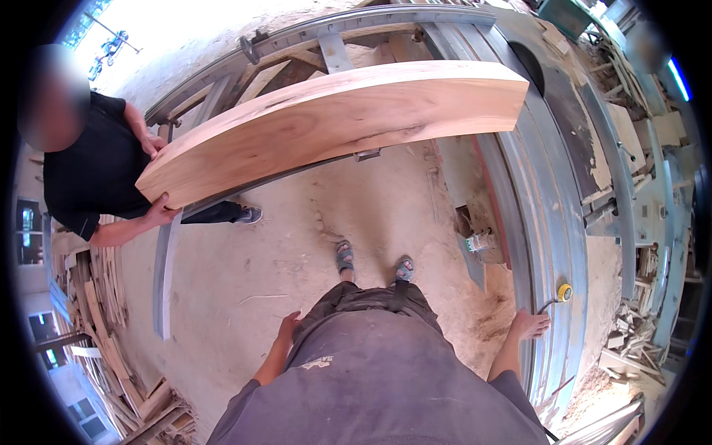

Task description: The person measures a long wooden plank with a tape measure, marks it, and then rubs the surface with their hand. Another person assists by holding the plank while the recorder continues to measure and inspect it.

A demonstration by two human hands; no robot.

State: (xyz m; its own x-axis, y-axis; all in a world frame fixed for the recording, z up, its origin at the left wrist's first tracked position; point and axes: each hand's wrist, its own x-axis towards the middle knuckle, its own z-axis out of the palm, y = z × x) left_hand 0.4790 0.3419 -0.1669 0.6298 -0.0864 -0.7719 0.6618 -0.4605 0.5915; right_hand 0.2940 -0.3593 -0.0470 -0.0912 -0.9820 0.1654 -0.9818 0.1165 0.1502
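Both hands are empty: left hand (288,326) hangs loosely open, right hand (529,325) rests flat on the steel bench (552,245), while the thick plank (334,126), on its carriage, is gripped only by a co-worker's hands (159,211).

Co-worker's hands (157,178) gripping thick plank (334,126), right hand (530,325) resting on steel rail (552,245)

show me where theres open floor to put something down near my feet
Bare sandy floor lies open between your sandalled feet, the long plank a co-worker holds, and the scrap wood pile. It is crowded to the right: your right hand rests on the metal rail bed by a yellow tape measure.
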